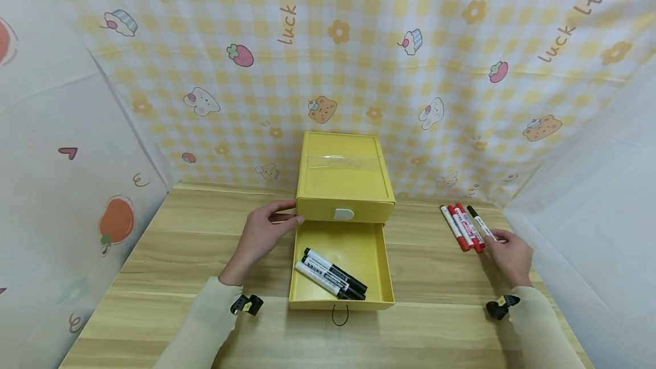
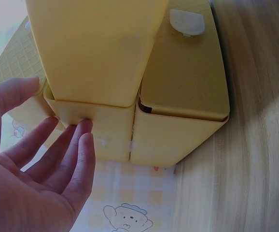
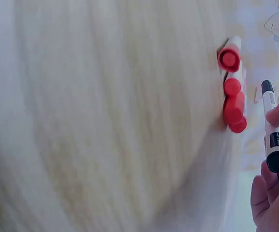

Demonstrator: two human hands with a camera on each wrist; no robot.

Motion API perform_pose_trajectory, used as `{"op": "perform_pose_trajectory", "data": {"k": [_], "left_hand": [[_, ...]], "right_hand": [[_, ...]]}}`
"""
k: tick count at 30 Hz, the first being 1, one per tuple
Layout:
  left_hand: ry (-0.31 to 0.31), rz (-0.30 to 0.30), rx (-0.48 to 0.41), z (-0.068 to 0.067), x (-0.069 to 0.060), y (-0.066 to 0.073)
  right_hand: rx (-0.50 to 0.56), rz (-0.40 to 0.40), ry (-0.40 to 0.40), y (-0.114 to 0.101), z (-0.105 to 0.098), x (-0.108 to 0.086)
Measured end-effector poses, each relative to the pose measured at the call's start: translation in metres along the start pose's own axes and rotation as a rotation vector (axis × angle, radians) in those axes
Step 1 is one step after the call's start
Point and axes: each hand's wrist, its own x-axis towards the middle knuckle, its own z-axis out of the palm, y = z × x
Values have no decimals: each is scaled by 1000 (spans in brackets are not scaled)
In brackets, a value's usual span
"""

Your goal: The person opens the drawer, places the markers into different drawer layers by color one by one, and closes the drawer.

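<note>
A yellow drawer box [image 1: 344, 169] stands at the middle back, one drawer [image 1: 364, 244] pulled out toward me. Three white markers with black caps [image 1: 328, 275] lie together in that drawer. My left hand [image 1: 261, 238] rests its fingertips at the box's left side, fingers loosely bent and apart, holding nothing; the left wrist view shows the hand [image 2: 45, 169] beside the yellow box [image 2: 183, 140]. My right hand [image 1: 511, 256] pinches a black-capped marker [image 3: 275, 140] between thumb and fingers. Just left of it, several red-capped markers [image 1: 465, 226] lie side by side on the table.
Wooden tabletop [image 1: 420, 329] extends around the box. A yellow checked cloth [image 1: 359, 73] hangs close behind it. Pale cloth panels [image 1: 589, 198] flank the table on both sides. A thin dark loop [image 1: 340, 318] hangs at the drawer's front.
</note>
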Motion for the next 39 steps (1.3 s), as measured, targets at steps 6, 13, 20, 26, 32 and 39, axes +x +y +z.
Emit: {"op": "perform_pose_trajectory", "data": {"k": [6, 13, 20, 26, 32, 39], "left_hand": [[-1, -1, -3, 0, 0, 0], [1, 0, -3, 0, -1, 1], [2, -1, -2, 0, -1, 1], [0, -1, 2, 0, -1, 3], [-4, -4, 1, 0, -1, 2], [-4, -1, 3, -1, -1, 3]], "right_hand": [[-1, -30, 18, -13, -2, -3], [17, -99, 41, -25, -2, -4], [68, -206, 88, -41, -1, -9], [94, -330, 112, -55, -1, -15], [83, -377, 107, -71, 0, -21], [91, -428, 95, -90, -1, -30]]}}
